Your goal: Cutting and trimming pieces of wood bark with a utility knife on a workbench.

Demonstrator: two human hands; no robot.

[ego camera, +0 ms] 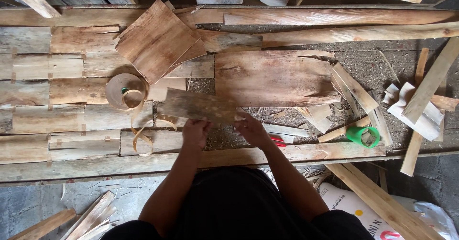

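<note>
A thin veneer (pixel 201 105), beside the tape roll (pixel 125 91), is pinched by left hand (pixel 195 133) and right hand (pixel 252 130); uneven bending might split it.

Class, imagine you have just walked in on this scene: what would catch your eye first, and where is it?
At centre, the left hand and right hand hold a thin wood sheet by its near edge. Left of it lies a roll of brown tape with a loose curling tail; to the right a green tape roll stands out.
</note>
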